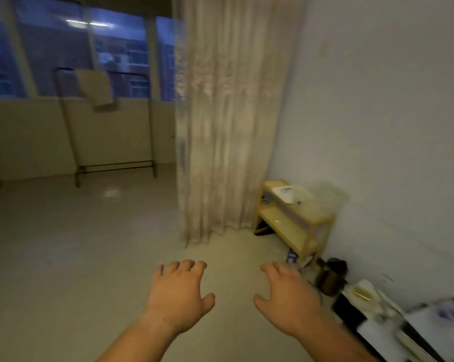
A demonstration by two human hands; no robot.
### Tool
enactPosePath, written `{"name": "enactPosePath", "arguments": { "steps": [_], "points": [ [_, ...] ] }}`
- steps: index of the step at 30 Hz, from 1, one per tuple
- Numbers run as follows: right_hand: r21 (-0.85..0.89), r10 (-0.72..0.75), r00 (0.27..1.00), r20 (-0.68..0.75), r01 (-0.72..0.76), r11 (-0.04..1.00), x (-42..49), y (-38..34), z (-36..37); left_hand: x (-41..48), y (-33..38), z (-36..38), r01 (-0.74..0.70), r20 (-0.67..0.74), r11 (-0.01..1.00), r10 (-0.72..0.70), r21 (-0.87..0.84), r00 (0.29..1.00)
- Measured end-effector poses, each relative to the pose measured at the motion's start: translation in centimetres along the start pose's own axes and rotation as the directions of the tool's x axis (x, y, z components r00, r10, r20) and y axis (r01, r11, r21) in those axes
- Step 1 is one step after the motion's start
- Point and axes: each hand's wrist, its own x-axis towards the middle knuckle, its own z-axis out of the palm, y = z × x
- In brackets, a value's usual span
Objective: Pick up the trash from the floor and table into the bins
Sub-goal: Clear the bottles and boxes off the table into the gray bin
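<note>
pale, glossy tiled floor [64, 257] is seen beneath both hands, which are held out above it, palms down. the left hand [179, 296] and the right hand [286, 299] are relaxed, with fingers loosely bent, and nothing is grasped by either. a small blue-and-white packet-like scrap [291, 256] is made out on the floor at the foot of a yellow wooden two-tier shelf [293, 223], too blurred to be identified. near it a dark round pot [330, 278] is set by the plain white wall [377, 126]. at the lower right a dark-edged surface [351, 313] is cut off by the frame. the white and blue-printed items [445, 309] on it are smeared by motion and cannot be told apart. a long beige curtain [226, 126] is hung beside the shelf.
</note>
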Motion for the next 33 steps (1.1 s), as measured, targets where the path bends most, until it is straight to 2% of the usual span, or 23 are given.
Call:
{"name": "enactPosePath", "arguments": {
  "steps": [4,9,13,21,26,33],
  "points": [
    [0.007,0.165,0.985,-0.053,-0.165,0.986,-1.5,13.1,-2.7,7.3,12.5,0.0,-0.197,-0.024,0.980,0.196,-0.032,0.980],
    [0.029,0.330,0.937,-0.118,-0.328,0.944,-2.8,25.8,-5.5,13.8,24.7,1.4,-0.337,-0.023,0.940,0.336,-0.050,0.942],
    [0.118,0.443,0.891,-0.103,-0.431,0.895,-3.7,33.0,-5.6,17.2,30.8,2.8,-0.406,-0.002,0.913,0.407,-0.041,0.914],
    [0.153,0.634,0.770,-0.070,-0.619,0.770,-2.8,42.5,-5.3,25.7,39.8,5.9,-0.563,0.058,0.823,0.567,-0.075,0.822],
    [0.140,0.767,0.635,-0.087,-0.755,0.641,-1.3,46.8,-5.8,32.4,45.8,7.6,-0.710,0.066,0.693,0.720,-0.127,0.691],
    [0.204,0.926,0.351,-0.136,-0.905,0.373,-3.6,51.5,-6.3,38.0,57.1,10.1,-0.876,0.084,0.455,0.890,-0.157,0.448]
  ]
}}
